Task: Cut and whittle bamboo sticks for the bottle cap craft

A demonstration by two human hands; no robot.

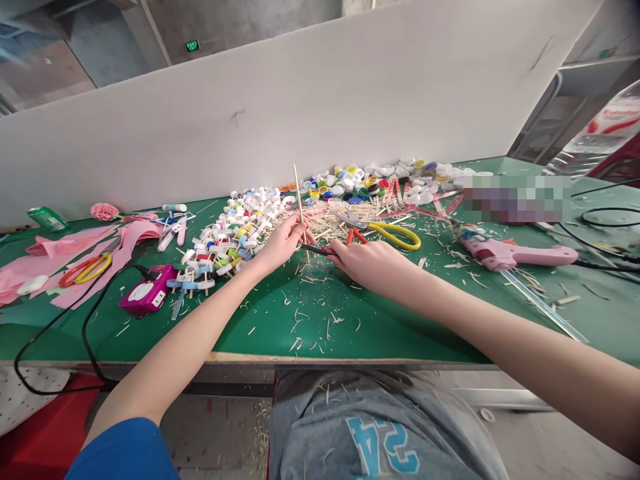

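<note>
My left hand (286, 241) grips a thin wooden stick (299, 193), which stands nearly upright with its lower end close to the green tabletop. In my right hand (377, 265) is a knife (316, 249) with a dark blade; fingers wrap its handle and hide most of it. The blade lies across the lower part of the stick, just below my left fingers. Pale wood shavings (327, 223) are heaped behind both hands and scattered in front. Right behind my right hand lie yellow-handled scissors (400, 233) and an orange-handled tool (356, 235), partly hidden.
Bottle caps (350, 179), several with sticks, pile along the white partition (310, 100). A pink glue gun (525, 257) with a clear glue stick (547, 308) lies right. At left are a magenta box (149, 291) with a black cable, pink paper (75, 250), scissors (90, 268) and a green can (47, 219).
</note>
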